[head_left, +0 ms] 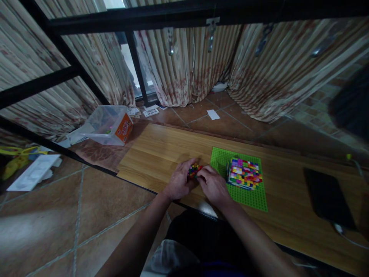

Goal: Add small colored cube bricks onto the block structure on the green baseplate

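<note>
A small cluster of colourful toy bricks [195, 170], mostly red, green and yellow, lies between my two hands above the wooden table [161, 148]. My left hand [180, 180] is curled around its left side. From the right, my right hand [212, 184] has its fingertips pinched at the cluster's edge; whether a single brick sits between them is too small to tell. Just right of that hand, a multicoloured block of stacked bricks [245, 173] stands on a green studded baseplate [217, 157].
A clear plastic bin [106, 115] with an orange label stands beyond the table's left end. On the right lies a dark flat tablet-like device [328, 196] with a white cable [354, 241]. Black metal bars [144, 19] cross in front of patterned curtains [184, 65].
</note>
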The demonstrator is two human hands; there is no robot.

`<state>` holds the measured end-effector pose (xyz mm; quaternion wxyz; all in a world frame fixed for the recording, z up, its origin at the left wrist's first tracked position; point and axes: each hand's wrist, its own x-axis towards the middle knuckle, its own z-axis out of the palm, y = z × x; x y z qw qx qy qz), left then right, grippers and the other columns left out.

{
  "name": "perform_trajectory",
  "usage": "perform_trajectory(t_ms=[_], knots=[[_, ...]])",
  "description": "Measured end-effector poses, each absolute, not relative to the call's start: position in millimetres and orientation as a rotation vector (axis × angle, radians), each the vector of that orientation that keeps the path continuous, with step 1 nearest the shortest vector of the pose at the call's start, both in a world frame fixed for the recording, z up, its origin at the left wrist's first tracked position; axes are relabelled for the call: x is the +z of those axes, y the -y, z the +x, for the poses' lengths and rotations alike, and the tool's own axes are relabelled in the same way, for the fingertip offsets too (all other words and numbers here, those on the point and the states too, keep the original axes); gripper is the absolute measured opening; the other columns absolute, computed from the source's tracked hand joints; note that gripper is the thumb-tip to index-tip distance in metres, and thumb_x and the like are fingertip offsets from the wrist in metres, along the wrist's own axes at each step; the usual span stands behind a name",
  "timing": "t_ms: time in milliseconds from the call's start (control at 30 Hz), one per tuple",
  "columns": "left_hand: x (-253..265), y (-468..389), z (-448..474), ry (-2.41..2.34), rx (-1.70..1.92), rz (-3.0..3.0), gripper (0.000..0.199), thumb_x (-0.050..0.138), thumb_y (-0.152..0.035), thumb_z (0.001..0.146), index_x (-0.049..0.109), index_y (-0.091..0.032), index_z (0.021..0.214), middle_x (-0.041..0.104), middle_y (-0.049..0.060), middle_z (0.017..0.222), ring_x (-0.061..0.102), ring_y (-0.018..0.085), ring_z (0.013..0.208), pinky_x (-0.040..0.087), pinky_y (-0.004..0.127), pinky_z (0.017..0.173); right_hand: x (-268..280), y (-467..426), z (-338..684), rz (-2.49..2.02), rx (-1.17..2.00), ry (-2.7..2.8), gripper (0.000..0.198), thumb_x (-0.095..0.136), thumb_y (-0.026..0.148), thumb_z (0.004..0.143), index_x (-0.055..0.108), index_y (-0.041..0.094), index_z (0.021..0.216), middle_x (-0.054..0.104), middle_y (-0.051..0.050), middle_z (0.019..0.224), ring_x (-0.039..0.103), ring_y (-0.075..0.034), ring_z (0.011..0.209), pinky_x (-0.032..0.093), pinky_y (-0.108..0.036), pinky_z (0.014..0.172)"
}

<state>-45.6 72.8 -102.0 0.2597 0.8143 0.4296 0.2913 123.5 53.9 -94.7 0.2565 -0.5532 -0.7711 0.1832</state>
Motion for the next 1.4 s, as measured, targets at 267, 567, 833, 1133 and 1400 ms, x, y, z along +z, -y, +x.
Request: perform_trajectory(t_ms=[267,567,833,1133,1400], knots=[[-102.7,-71.6,-45.8,-1.176,0.798,2.195,0.073,0.058,-0.01,0.069,0.036,-0.013,0.139,0.052,0.016,0.134,0.048,0.028,0.126,0.042,0.048,0.104,-93.8,-53.9,121.5,-1.521,0.486,2.139,0.013,0.053,0.012,0.085,0.063,0.02,0.085,0.06,-0.007,0.094,0.058,-0.021,0.092,0.046,-0.034,0.085],[-98.6,-74.0,-47.3,-1.197,0.862,2.188,0.072,0.055,-0.007,0.067,0.04,-0.018,0.137,0.053,0.011,0.135,0.05,0.027,0.124,0.041,0.046,0.105,-62.4,-9.4,135.9,-1.531,0.65,1.694,0.01,0.054,0.023,0.088,0.064,0.021,0.086,0.068,-0.001,0.08,0.064,-0.016,0.072,0.049,-0.028,0.069],[-92.2,-34.1,-9.1,-1.224,1.002,2.074,0.043,0.054,-0.018,0.083,0.051,-0.021,0.126,0.063,0.007,0.108,0.059,0.022,0.1,0.05,0.04,0.091,-47.2,10.0,211.8,-1.676,0.275,1.594,0.02,0.053,0.034,0.089,0.069,0.024,0.094,0.07,-0.005,0.096,0.067,-0.021,0.085,0.052,-0.035,0.076],[-82.1,-17.8,72.8,-0.967,0.717,1.834,0.066,0.055,-0.02,0.08,0.032,-0.017,0.142,0.066,0.002,0.09,0.059,0.013,0.064,0.05,0.028,0.064,-42.9,-14.3,228.1,-1.766,0.081,1.93,0.027,0.042,0.024,0.091,0.068,0.019,0.087,0.064,-0.009,0.089,0.062,-0.023,0.079,0.05,-0.037,0.071],[-85.2,-20.8,91.6,-0.904,0.721,1.784,0.07,0.053,-0.016,0.077,0.028,-0.016,0.143,0.068,0.003,0.088,0.064,0.019,0.074,0.051,0.03,0.066,-47.8,-19.2,229.7,-1.794,0.079,1.914,0.02,0.045,0.02,0.087,0.065,0.02,0.084,0.064,-0.007,0.085,0.061,-0.021,0.076,0.047,-0.034,0.071]])
